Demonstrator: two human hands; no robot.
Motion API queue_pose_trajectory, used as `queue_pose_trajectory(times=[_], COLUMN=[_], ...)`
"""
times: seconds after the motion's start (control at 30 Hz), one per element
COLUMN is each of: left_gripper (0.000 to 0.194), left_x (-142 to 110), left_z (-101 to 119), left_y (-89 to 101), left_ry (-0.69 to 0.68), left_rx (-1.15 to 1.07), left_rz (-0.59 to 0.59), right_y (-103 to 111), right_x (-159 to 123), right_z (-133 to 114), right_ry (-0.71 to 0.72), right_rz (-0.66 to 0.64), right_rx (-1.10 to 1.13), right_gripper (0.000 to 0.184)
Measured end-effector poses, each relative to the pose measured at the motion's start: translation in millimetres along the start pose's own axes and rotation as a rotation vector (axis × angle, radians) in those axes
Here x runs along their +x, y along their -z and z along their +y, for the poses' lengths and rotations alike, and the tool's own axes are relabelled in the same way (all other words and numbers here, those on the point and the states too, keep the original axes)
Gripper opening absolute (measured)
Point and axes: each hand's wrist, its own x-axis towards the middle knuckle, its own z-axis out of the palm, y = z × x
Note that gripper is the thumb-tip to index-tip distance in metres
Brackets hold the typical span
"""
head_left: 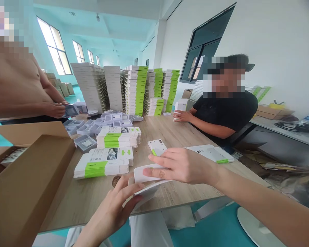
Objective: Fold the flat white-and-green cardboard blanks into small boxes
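Observation:
A white cardboard box (pixel 150 190) with a raised flap is held between my two hands above the table's front edge. My left hand (pixel 121 199) grips its left end, with the fingers bent over the side. Across the top lies my right hand (pixel 176 166), its fingers pressing on the white flap. Just beyond it rests a small white and green box (pixel 157 146). Flat white cartons (pixel 211 153) lie to the right, partly behind my right forearm. On the left are two piles of flattened white and green cartons (pixel 103 163).
Clear plastic cases (pixel 86 141) are heaped behind the cartons. Tall stacks of boxes (pixel 136 91) line the table's far side. An open brown carton (pixel 28 181) stands at left. One person (pixel 18 79) handles cases; another (pixel 222 113) holds a white box (pixel 180 108).

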Motion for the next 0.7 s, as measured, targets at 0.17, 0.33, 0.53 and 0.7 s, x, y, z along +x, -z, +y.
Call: queue_pose_trajectory(times=[0.17,0.33,0.53,0.7], left_gripper=[0.025,0.023,0.044,0.062], left_x=[8,5,-13,-30], left_z=[7,6,7,22], left_y=[1.9,-1.0,-5.4,-3.6], left_ry=[0.016,-0.059,-0.032,0.397], left_rx=[0.184,0.250,0.203,-0.383], left_rz=[-0.002,-0.057,-0.041,0.152], right_y=[29,46,21,11], right_x=[0,17,44,38], right_z=[5,15,6,-9], right_ry=[-0.207,-0.603,-0.576,-0.356], right_rz=[-0.210,-0.310,-0.586,-0.429], right_rx=[0.437,1.112,0.881,0.663], right_gripper=[0.053,0.065,0.030,0.038])
